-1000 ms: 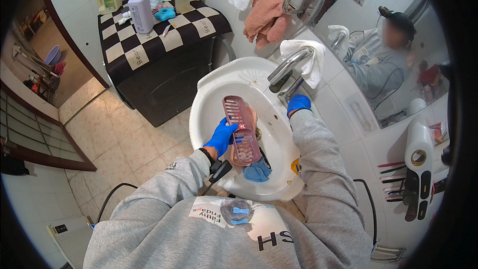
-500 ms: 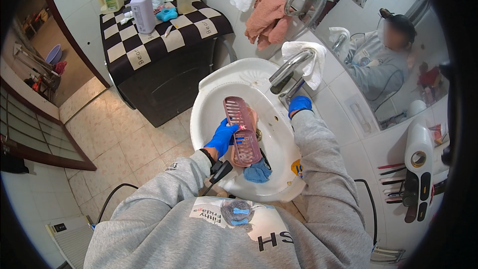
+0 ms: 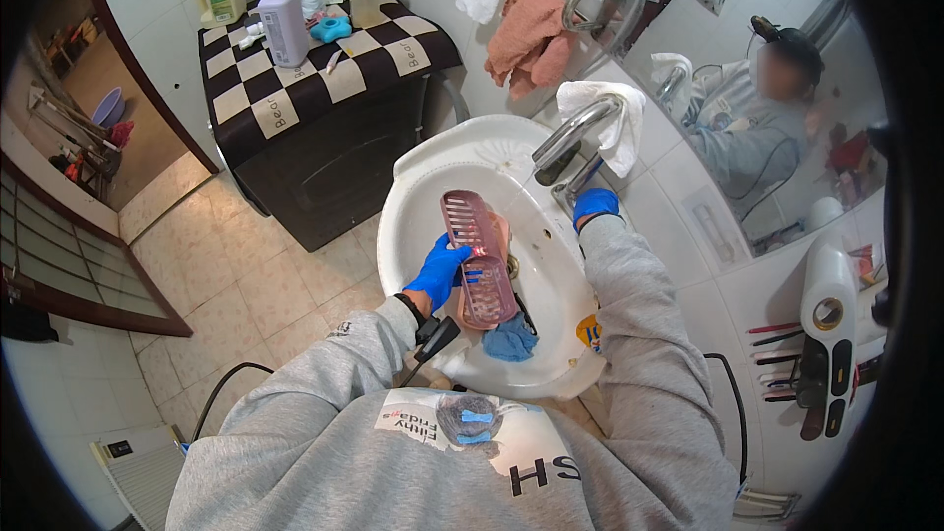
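My left hand (image 3: 438, 275), in a blue rubber glove, is closed on the near left edge of a pink slotted plastic basket (image 3: 486, 290), held tilted over the sink (image 3: 405, 226). A paler pink piece (image 3: 501, 236) shows behind its right edge. Below the basket a wet blue cloth (image 3: 509, 339) lies in the bowl beside a dark slim object (image 3: 524, 307), partly hidden. At the sink's right rim my right hand (image 3: 595, 205), also gloved in blue, is curled against the base of the chrome faucet (image 3: 567, 152); its fingertips are mostly hidden.
A white cloth (image 3: 619, 128) drapes over the faucet. An orange-yellow packet (image 3: 588, 332) sits on the sink's right rim. Behind left, a checkered cover (image 3: 339, 79) carries bottles, including a lilac pump bottle (image 3: 283, 29). An orange towel (image 3: 531, 39) hangs near the mirror (image 3: 757, 88).
Hardly anything differs. The view has shifted very slightly; both hands keep their places, the left on the basket and the right at the faucet.
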`<control>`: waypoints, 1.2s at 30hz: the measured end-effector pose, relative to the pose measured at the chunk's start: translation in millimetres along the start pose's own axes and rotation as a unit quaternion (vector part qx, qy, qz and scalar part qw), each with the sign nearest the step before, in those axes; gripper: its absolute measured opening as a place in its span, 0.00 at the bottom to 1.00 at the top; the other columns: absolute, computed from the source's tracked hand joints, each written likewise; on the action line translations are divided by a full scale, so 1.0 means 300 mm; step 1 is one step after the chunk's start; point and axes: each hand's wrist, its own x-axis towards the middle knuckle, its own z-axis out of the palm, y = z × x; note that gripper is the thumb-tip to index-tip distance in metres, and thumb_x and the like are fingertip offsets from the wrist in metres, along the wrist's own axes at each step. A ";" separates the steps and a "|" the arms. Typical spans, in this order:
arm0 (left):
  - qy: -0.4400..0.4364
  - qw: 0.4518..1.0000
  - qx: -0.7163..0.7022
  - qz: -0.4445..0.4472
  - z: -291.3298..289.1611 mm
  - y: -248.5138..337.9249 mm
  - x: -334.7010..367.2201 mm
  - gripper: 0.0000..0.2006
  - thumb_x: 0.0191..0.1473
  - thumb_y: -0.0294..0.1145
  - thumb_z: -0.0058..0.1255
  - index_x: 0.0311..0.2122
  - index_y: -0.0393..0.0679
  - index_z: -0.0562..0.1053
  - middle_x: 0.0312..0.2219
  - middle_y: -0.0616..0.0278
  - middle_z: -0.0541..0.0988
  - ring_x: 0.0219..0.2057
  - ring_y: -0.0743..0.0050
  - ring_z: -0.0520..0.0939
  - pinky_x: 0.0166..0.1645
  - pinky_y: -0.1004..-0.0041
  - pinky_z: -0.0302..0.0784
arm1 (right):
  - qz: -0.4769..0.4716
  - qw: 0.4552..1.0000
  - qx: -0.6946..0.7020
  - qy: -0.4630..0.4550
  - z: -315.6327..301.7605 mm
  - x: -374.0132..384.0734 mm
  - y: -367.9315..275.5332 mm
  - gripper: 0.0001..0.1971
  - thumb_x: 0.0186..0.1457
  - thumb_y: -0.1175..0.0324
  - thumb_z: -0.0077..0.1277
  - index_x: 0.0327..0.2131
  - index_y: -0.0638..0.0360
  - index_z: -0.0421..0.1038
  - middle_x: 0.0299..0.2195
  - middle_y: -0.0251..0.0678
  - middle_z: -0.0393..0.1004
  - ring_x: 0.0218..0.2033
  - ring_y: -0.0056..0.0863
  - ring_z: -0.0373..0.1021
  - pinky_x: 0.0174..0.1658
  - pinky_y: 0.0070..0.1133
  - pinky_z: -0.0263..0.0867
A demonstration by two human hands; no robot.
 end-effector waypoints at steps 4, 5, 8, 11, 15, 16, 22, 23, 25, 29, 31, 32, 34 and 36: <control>0.012 1.000 0.008 -0.012 0.011 0.012 -0.012 0.24 0.53 0.32 0.46 0.55 0.49 0.56 0.40 0.60 0.72 0.35 0.69 0.76 0.37 0.70 0.75 | 0.011 1.000 0.017 -0.011 -0.027 -0.025 -0.004 0.09 0.49 0.66 0.47 0.34 0.50 0.76 0.35 0.35 0.75 0.37 0.34 0.72 0.35 0.29 0.67; 0.019 1.000 0.015 -0.015 0.015 0.017 -0.015 0.24 0.53 0.32 0.46 0.55 0.49 0.56 0.40 0.60 0.72 0.35 0.69 0.76 0.37 0.70 0.75 | 0.009 1.000 0.018 -0.011 -0.034 -0.032 -0.005 0.09 0.49 0.66 0.47 0.34 0.50 0.76 0.35 0.35 0.75 0.37 0.34 0.72 0.35 0.28 0.67; 0.006 1.000 0.028 -0.007 0.027 0.031 -0.023 0.24 0.53 0.33 0.46 0.55 0.48 0.56 0.40 0.60 0.72 0.35 0.69 0.76 0.37 0.70 0.74 | 0.027 0.998 0.041 -0.034 -0.050 -0.040 -0.007 0.09 0.49 0.66 0.47 0.34 0.50 0.76 0.35 0.35 0.75 0.38 0.34 0.72 0.36 0.28 0.68; 0.005 0.999 0.037 -0.010 0.032 0.037 -0.025 0.24 0.53 0.33 0.46 0.55 0.48 0.56 0.40 0.60 0.72 0.36 0.70 0.76 0.38 0.70 0.74 | 0.043 0.996 0.064 -0.045 -0.040 -0.023 -0.010 0.09 0.49 0.66 0.47 0.34 0.50 0.76 0.36 0.35 0.75 0.38 0.34 0.72 0.36 0.27 0.68; -0.001 1.000 0.029 -0.013 0.029 0.026 -0.016 0.24 0.52 0.34 0.47 0.54 0.48 0.56 0.41 0.60 0.72 0.37 0.70 0.76 0.39 0.69 0.74 | 0.032 0.999 0.041 -0.013 0.017 0.019 -0.020 0.11 0.50 0.64 0.47 0.36 0.51 0.75 0.35 0.34 0.75 0.36 0.33 0.73 0.34 0.28 0.69; -0.003 1.000 0.029 -0.010 0.028 0.022 -0.013 0.24 0.52 0.34 0.47 0.55 0.48 0.56 0.41 0.60 0.72 0.37 0.69 0.76 0.39 0.69 0.74 | 0.034 0.998 0.051 -0.002 0.032 0.026 -0.025 0.10 0.50 0.64 0.47 0.36 0.51 0.75 0.35 0.34 0.75 0.37 0.33 0.73 0.35 0.27 0.69; -0.011 0.999 0.029 -0.010 0.023 0.012 -0.005 0.25 0.53 0.34 0.46 0.55 0.49 0.55 0.43 0.60 0.71 0.38 0.69 0.76 0.41 0.68 0.73 | 0.059 0.991 0.110 0.038 0.062 0.028 -0.028 0.10 0.50 0.64 0.47 0.35 0.51 0.75 0.35 0.35 0.75 0.38 0.33 0.72 0.37 0.25 0.69; -0.007 1.000 0.026 -0.012 0.022 0.012 -0.006 0.25 0.53 0.34 0.46 0.56 0.49 0.55 0.43 0.60 0.71 0.38 0.69 0.76 0.41 0.68 0.73 | 0.056 0.992 0.110 0.035 0.056 0.023 -0.025 0.10 0.50 0.64 0.47 0.35 0.51 0.75 0.35 0.35 0.75 0.38 0.33 0.72 0.36 0.26 0.69; -0.010 1.000 0.023 -0.017 0.021 0.013 -0.009 0.26 0.53 0.34 0.46 0.56 0.49 0.54 0.43 0.60 0.71 0.38 0.68 0.76 0.41 0.68 0.73 | 0.044 0.994 0.095 0.023 0.042 0.015 -0.018 0.10 0.49 0.65 0.47 0.34 0.51 0.75 0.35 0.36 0.75 0.38 0.34 0.72 0.36 0.27 0.69; -0.012 0.999 0.027 -0.013 0.020 0.017 -0.012 0.26 0.53 0.33 0.45 0.56 0.49 0.54 0.43 0.60 0.71 0.39 0.68 0.76 0.41 0.67 0.74 | 0.009 0.998 0.060 0.018 0.024 0.017 -0.004 0.09 0.49 0.66 0.47 0.32 0.51 0.76 0.34 0.37 0.75 0.37 0.35 0.72 0.37 0.28 0.68; -0.008 1.000 0.024 -0.015 0.020 0.020 -0.012 0.25 0.53 0.33 0.45 0.56 0.49 0.54 0.43 0.60 0.71 0.39 0.68 0.76 0.41 0.67 0.74 | 0.005 0.998 0.053 0.013 0.021 0.026 0.000 0.09 0.49 0.65 0.46 0.32 0.51 0.76 0.34 0.37 0.75 0.37 0.35 0.72 0.37 0.28 0.67; -0.006 1.000 0.023 -0.016 0.020 0.021 -0.011 0.25 0.53 0.33 0.45 0.56 0.49 0.54 0.43 0.60 0.71 0.39 0.68 0.76 0.41 0.67 0.74 | 0.012 0.999 0.050 0.003 0.020 0.030 0.002 0.09 0.49 0.65 0.46 0.32 0.51 0.76 0.34 0.37 0.75 0.36 0.35 0.72 0.36 0.28 0.67; -0.009 1.000 0.024 -0.013 0.020 0.023 -0.011 0.25 0.53 0.33 0.45 0.56 0.49 0.54 0.43 0.60 0.71 0.39 0.68 0.76 0.41 0.67 0.74 | 0.019 0.999 0.044 -0.004 0.018 0.034 0.002 0.09 0.49 0.65 0.46 0.32 0.51 0.76 0.34 0.37 0.75 0.36 0.35 0.72 0.36 0.29 0.67; -0.010 0.999 0.032 -0.012 0.020 0.023 -0.011 0.25 0.53 0.33 0.46 0.56 0.49 0.55 0.43 0.60 0.71 0.39 0.68 0.76 0.41 0.67 0.74 | 0.020 0.999 0.043 -0.003 0.017 0.031 -0.001 0.09 0.49 0.65 0.47 0.32 0.50 0.76 0.34 0.37 0.75 0.36 0.35 0.72 0.36 0.29 0.67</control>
